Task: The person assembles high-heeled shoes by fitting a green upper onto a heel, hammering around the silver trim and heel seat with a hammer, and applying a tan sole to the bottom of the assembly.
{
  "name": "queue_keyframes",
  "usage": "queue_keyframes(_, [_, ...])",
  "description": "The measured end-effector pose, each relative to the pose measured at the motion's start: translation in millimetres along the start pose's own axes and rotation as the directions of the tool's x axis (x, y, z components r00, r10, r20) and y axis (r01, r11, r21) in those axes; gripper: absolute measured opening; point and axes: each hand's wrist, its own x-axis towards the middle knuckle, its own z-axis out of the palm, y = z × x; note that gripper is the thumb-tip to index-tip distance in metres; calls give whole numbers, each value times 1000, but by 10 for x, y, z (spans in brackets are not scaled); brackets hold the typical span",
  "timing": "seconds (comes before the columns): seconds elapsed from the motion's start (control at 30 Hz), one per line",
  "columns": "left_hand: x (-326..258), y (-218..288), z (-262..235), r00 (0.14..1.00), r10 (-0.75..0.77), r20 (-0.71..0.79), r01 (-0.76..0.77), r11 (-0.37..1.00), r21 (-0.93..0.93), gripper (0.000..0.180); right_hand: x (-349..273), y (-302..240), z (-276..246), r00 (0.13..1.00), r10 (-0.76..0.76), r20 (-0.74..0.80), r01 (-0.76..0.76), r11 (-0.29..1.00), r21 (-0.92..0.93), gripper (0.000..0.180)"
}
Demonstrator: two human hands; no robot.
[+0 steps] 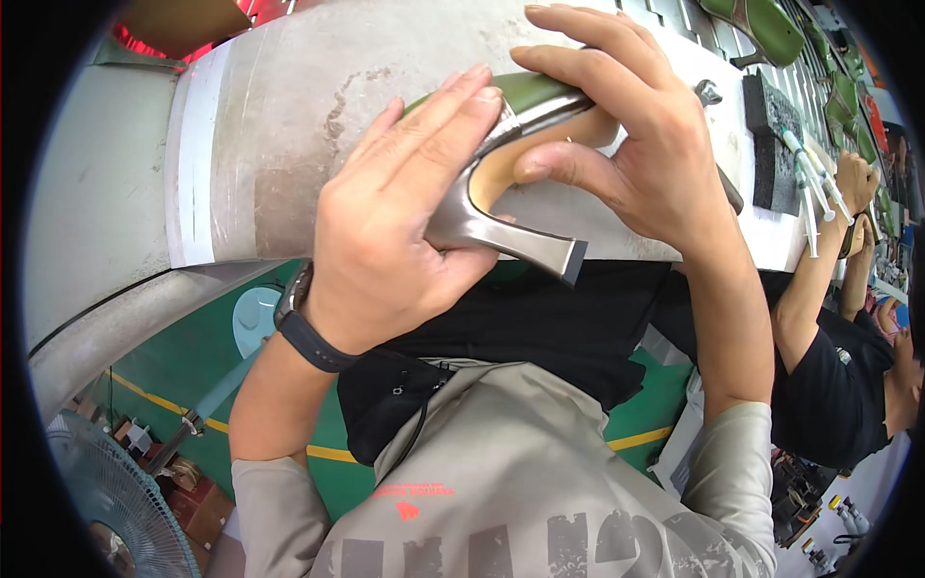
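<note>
Fingers (434, 125) of your left hand (395, 231) clamp the high-heeled shoe (501, 207) at the workbench (279, 116) near edge; your right hand (617, 135) pinches its insole, steadying it.

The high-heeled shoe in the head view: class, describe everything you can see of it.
The high-heeled shoe lies on its side at the near edge of a grey work surface. Its heel is shiny, silver-grey and metallic-looking, ending in a dark tip that juts past the edge. The inner sole looks tan, the outer upper olive green. The left hand wraps the heel end and the right hand grips the middle, thumb inside, so the toe is hidden.
</note>
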Motion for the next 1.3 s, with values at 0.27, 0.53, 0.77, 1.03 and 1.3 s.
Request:
queue_keyframes(0.27, [30,-53,3,1000,20,16,-19,999,-26,73,-16,99,88,997,-51,-51,54,996,66,56])
queue_keyframes(0.53, [21,-61,7,998,39,44,-40,999,13,71,-15,67,43,1000,29,-10,-27,987,159,51])
queue_keyframes(0.77, [-9,-102,79,998,65,5,-65,998,8,70,81,-66,20,998,-1,69,2,1000,-20,56])
queue_keyframes(1.03, [-154,-140,311,981,168,-95,-159,983,90,73,175,-137,-141,938,137,319,-103,987,-121,58])
queue_keyframes(1.3, [-61,22,231,999,52,9,-53,997,63,90,-251,-163,-41,940,310,-140,-333,921,-201,65])
